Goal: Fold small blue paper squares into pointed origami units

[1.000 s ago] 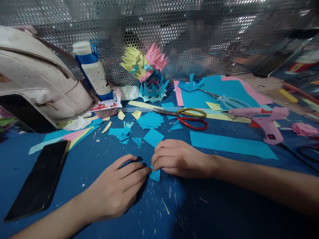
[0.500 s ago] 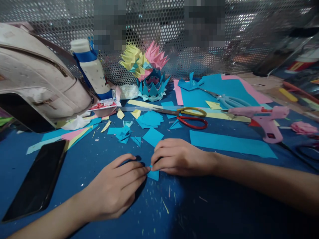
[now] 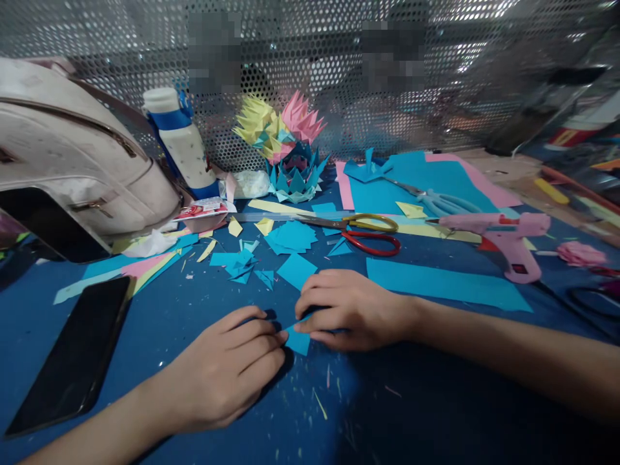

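Observation:
A small piece of blue paper with a folded upper edge lies on the table between my hands. My left hand is closed, its fingertips at the paper's left corner. The fingers of my right hand are curled and pinch the paper's upper right edge, hiding part of it. Just beyond them lies a blue paper square. Farther back are a stack of blue squares and several small folded blue pieces. A long blue strip lies beyond my right forearm.
Scissors with yellow and red handles, pliers and a pink glue gun lie behind. Paper flowers stand against the perforated metal panel. At left are a phone, a bottle and a backpack.
My left fingertips have drawn back slightly to the left, and my right fingers have shifted along the paper's upper edge. More of the paper shows. The view has tilted up a little.

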Available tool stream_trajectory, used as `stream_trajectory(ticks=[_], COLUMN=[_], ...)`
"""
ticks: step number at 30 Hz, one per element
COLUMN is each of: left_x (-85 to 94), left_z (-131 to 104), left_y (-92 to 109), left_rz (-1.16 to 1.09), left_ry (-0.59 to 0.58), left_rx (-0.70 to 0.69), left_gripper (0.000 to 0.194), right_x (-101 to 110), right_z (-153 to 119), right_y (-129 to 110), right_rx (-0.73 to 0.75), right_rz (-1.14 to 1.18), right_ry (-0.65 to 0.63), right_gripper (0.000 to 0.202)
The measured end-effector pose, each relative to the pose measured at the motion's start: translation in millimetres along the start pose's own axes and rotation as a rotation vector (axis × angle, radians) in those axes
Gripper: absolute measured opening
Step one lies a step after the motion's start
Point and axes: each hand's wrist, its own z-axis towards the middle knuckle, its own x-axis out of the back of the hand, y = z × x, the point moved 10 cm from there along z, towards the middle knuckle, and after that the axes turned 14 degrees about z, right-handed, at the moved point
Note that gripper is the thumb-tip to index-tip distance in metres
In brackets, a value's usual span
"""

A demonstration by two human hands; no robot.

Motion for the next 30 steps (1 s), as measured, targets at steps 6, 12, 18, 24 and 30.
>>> stream_trajectory(ticks=[6,12,18,24,30], left_x=[9.1,16.6,20.3,19.3,1.5], left_z=[0,-5,-4,1,3], left_y=[-1,-2,-3,13,4], left_rz=[0.067,0.078,0.13,0.293,0.278], left_ry=[0.052,0.131,0.17,0.161,0.026], left_rx=[0.039,0.036,0.03,-0.088,-0.038], left_gripper=[0.025,0.025,0.025,0.027,0.036], right_x=[-7,-11,3,0,5], right_z=[1,-9,-7,-9,-2], right_y=[-4,-11,2,12,-3], right_rx=[-0.25,-0.336,-0.157,-0.08,-0.143], right_rz=[-0.27,-0.334,-0.24,-0.123,-0.08], right_ry=[-0.201,-0.269,-0.065,-0.014,0.076], right_gripper=[0.017,0.008,0.037,0.037,0.017])
